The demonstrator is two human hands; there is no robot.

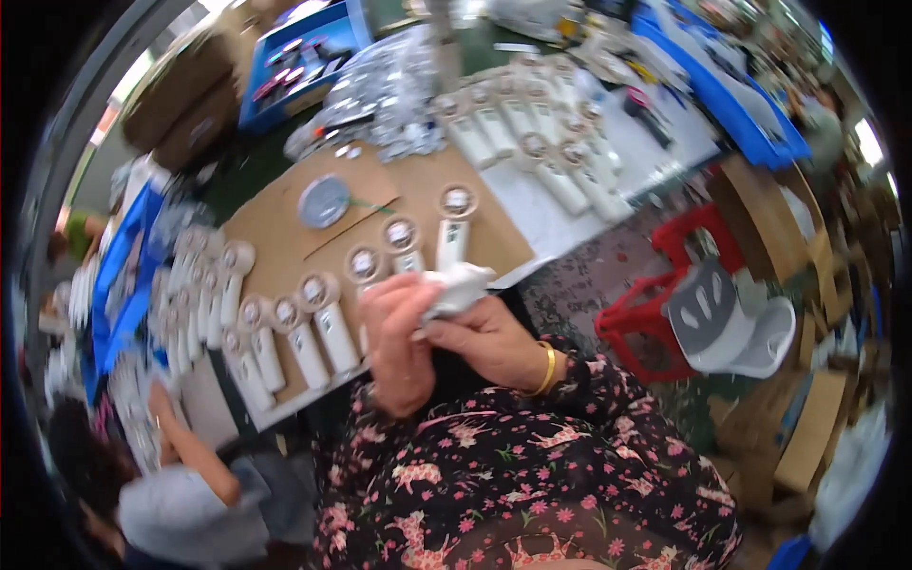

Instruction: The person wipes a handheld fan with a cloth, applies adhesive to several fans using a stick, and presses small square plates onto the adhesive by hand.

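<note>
In front of my chest, my left hand point(394, 332) and my right hand point(489, 347) are closed together around a small white thing point(463, 285). It looks soft, perhaps a wiping cloth, but its kind is not clear, and the fingers cover its lower part. Just beyond my hands, a white handheld fan point(454, 233) with a round head lies on brown cardboard point(494, 233). Next to it are a second fan point(401, 235) and a third fan point(364, 266), partly hidden by my left hand. Several similar fans point(328, 323) lie in a row to the left.
A round translucent lid or dish point(325, 201) sits on the cardboard. More white fans point(556, 180) cover the table's far right. Blue bins point(304, 62) stand at the back. A red stool point(641, 328) is at right; a co-worker point(190, 503) sits at lower left.
</note>
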